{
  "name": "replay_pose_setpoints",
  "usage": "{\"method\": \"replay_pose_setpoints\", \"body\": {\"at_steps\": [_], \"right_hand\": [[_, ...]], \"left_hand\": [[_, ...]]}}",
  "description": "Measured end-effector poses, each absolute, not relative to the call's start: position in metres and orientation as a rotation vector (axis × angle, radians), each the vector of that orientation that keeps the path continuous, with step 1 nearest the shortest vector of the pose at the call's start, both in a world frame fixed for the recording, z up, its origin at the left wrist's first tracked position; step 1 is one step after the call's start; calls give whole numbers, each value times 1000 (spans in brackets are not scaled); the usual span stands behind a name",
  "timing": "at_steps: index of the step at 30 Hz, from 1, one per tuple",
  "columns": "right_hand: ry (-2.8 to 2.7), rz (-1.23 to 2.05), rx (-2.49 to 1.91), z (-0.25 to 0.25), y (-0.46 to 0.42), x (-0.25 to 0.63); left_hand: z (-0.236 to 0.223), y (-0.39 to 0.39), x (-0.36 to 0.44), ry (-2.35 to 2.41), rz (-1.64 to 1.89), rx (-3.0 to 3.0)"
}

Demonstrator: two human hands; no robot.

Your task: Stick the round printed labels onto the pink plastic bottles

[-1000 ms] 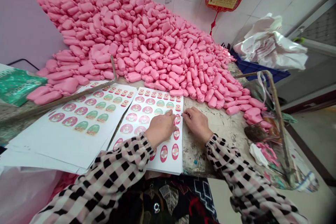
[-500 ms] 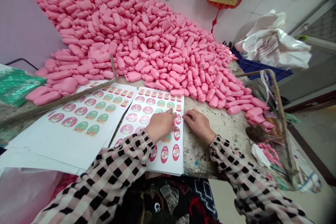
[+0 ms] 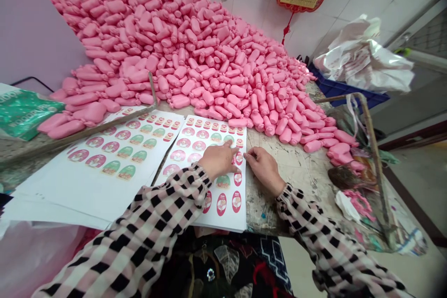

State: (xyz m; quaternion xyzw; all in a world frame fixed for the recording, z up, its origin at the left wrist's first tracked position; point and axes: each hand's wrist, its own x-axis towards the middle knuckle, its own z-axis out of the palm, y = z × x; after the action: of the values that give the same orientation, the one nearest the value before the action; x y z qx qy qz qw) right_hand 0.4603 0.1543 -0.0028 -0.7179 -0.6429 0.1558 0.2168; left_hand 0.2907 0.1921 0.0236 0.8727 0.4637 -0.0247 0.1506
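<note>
A white sticker sheet (image 3: 195, 149) with pink and green oval labels lies on the table edge in front of me. My left hand (image 3: 218, 160) rests flat on this sheet, fingers stretched toward its right column of labels. My right hand (image 3: 263, 167) sits just past the sheet's right edge, its fingertips pinched at a label by that edge; whether a label is lifted is too small to see. A second sticker sheet (image 3: 115, 158) lies to the left. Behind both rises a huge heap of pink plastic bottles (image 3: 195, 51).
A worn tabletop (image 3: 293, 172) extends right of the sheets. A thin metal rod (image 3: 87, 132) crosses the left sheet. A green packet (image 3: 21, 111) lies far left. A crumpled white plastic bag (image 3: 363, 58) tops a blue crate (image 3: 338, 88) at right, beside a metal frame (image 3: 370, 149).
Both hands have shifted slightly farther up the sheet's right edge. The left arm has slid forward over the sheet. The sheets and bottles have not moved.
</note>
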Motion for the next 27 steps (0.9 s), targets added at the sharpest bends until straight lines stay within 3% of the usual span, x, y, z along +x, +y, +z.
{"method": "replay_pose_setpoints", "body": {"at_steps": [4,11,18,27], "right_hand": [[-1767,416,-2064,3,155,457],[-1791,116,-1910,-1,146,448],[-1438,316,-1788,-7,142,448],[-1152,688,-1550,14,129,451]], "left_hand": [[25,194,291,1313,-68,2494],[26,194,291,1309,-25,2434],[21,197,292,1290,123,2280],[26,175,262,1264,607,1854]]}}
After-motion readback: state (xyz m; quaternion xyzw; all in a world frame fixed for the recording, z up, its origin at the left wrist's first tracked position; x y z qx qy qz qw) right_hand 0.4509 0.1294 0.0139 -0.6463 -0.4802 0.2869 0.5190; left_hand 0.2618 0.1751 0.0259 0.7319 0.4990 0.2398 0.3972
